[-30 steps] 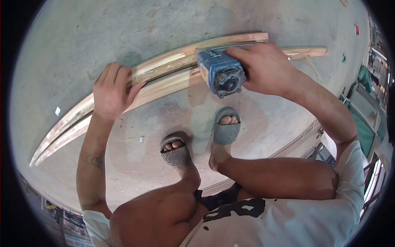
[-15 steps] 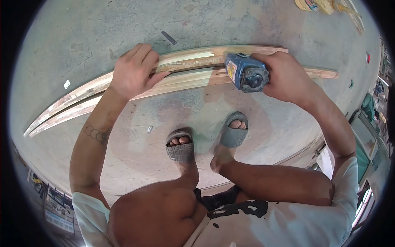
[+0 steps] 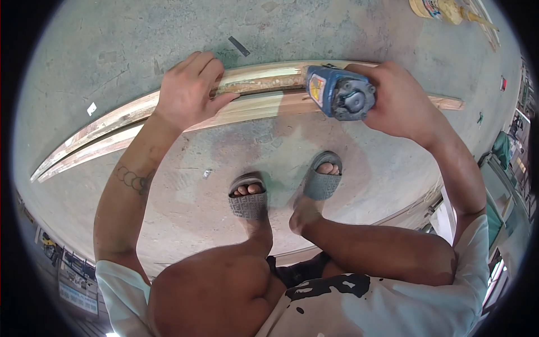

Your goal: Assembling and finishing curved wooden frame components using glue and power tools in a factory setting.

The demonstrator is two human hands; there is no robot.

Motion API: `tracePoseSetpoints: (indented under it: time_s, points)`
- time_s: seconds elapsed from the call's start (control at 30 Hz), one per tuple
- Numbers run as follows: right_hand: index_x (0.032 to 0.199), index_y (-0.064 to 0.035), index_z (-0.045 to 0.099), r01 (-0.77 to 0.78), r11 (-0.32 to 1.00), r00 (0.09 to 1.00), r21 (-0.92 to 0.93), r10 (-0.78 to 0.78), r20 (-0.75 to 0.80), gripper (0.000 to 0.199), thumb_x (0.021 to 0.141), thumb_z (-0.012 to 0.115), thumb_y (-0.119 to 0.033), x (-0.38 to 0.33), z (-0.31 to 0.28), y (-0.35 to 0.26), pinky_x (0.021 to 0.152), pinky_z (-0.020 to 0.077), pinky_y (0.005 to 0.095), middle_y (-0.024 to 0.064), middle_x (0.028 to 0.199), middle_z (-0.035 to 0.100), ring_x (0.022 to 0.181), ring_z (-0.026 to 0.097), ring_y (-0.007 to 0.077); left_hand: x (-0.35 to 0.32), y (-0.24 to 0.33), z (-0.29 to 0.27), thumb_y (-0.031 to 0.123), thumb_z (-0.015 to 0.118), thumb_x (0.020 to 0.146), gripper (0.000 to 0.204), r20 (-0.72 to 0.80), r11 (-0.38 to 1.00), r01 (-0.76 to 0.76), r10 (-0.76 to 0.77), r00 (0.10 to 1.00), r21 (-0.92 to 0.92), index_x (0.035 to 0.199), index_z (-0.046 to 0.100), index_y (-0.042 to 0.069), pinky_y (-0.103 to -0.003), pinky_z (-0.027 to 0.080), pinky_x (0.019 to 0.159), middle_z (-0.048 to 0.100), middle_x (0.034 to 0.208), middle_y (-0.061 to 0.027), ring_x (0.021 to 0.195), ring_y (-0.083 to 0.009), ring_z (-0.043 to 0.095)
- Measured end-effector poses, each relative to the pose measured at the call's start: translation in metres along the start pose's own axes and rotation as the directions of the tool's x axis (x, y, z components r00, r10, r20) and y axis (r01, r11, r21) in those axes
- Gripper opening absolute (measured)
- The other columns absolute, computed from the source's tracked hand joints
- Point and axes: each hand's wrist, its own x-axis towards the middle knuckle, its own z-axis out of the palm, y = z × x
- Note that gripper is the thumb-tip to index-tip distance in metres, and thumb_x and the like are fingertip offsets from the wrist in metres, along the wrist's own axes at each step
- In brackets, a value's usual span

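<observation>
Two long wooden strips lie side by side on the floor, a far strip (image 3: 275, 72) and a near strip (image 3: 250, 112), with a dark gap between them. A rough yellowish-brown band runs along the far strip's side. My left hand (image 3: 190, 90) is closed over the far strip, fingers curled across its top and thumb on the near side. My right hand (image 3: 401, 104) grips a blue nail gun (image 3: 325, 90), its round dark end cap facing me. The gun's nose is hidden beneath its body, over the strips, so I cannot tell whether it touches the wood.
My sandalled feet (image 3: 249, 205) stand just this side of the strips. A small dark flat piece (image 3: 239, 46) lies beyond them. A yellowish bottle with a long nozzle (image 3: 435, 9) lies at the far right. White scraps (image 3: 92, 109) dot the concrete floor (image 3: 185, 33).
The nail gun has tipped slightly, showing more of its end cap, and sits a little farther from me. My left hand has shifted slightly away and right, still on the strip.
</observation>
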Motion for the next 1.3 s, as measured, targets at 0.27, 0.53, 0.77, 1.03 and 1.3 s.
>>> tracePoseSetpoints:
  time_s: [0.27, 0.53, 0.77, 1.03, 1.3]
  points:
    - [0.099, -0.0056, 0.069, 0.046, 0.996, 0.997, -0.073, -0.050, -0.057, 0.026, 0.073, 0.068, -0.007, -0.001, 0.013, 0.002, 0.078, 0.0537, 0.0524, 0.0201, 0.085, 0.070, 0.087, 0.067, 0.0430, 0.002, 0.003, 0.000, 0.026, 0.089, 0.069, 0.040, -0.002, 0.999, 0.030, -0.030, 1.000, -0.019, 0.088, 0.059, 0.007, -0.039, 0.051, 0.062, 0.055, 0.083, -0.0075, 0.073, -0.0286, 0.060]
    - [0.115, -0.0011, 0.069, -0.044, 0.998, 0.999, -0.038, 0.045, 0.025, 0.043, 0.072, 0.071, -0.001, 0.004, 0.015, 0.002, 0.082, 0.0550, 0.0444, 0.0226, 0.095, 0.071, 0.094, 0.066, 0.0451, -0.003, 0.002, -0.001, 0.030, 0.085, 0.072, 0.040, 0.020, 0.999, 0.052, -0.051, 0.998, -0.004, 0.085, 0.054, 0.009, -0.041, 0.053, 0.068, 0.054, 0.086, -0.0068, 0.081, -0.0291, 0.061]
    - [0.128, -0.0014, 0.067, -0.063, 0.998, 0.998, -0.017, 0.063, -0.031, 0.050, 0.078, 0.071, -0.001, -0.002, 0.012, -0.014, 0.088, 0.0555, 0.0387, 0.0255, 0.104, 0.072, 0.103, 0.069, 0.0420, -0.001, 0.003, -0.005, 0.029, 0.086, 0.074, 0.042, 0.000, 0.999, -0.027, 0.027, 1.000, 0.035, 0.090, 0.053, 0.009, -0.042, 0.051, 0.067, 0.053, 0.089, -0.0077, 0.082, -0.0309, 0.060]
    - [0.123, -0.0036, 0.068, -0.039, 0.994, 0.999, -0.104, 0.043, 0.032, 0.046, 0.077, 0.072, -0.002, 0.004, 0.014, -0.015, 0.084, 0.0561, 0.0416, 0.0245, 0.098, 0.072, 0.097, 0.068, 0.0447, -0.007, 0.002, -0.001, 0.031, 0.085, 0.074, 0.042, 0.011, 0.999, -0.011, 0.010, 1.000, 0.052, 0.091, 0.053, 0.009, -0.041, 0.050, 0.068, 0.052, 0.090, -0.0077, 0.083, -0.0305, 0.059]
    - [0.114, -0.0069, 0.070, -0.179, 0.947, 0.983, -0.265, 0.182, -0.016, 0.037, 0.076, 0.067, -0.004, 0.003, 0.009, -0.026, 0.084, 0.0543, 0.0508, 0.0223, 0.099, 0.072, 0.095, 0.066, 0.0455, -0.003, 0.004, -0.003, 0.031, 0.084, 0.074, 0.041, 0.012, 1.000, 0.012, -0.012, 1.000, 0.028, 0.089, 0.053, 0.009, -0.042, 0.053, 0.072, 0.055, 0.091, -0.0072, 0.089, -0.0300, 0.061]
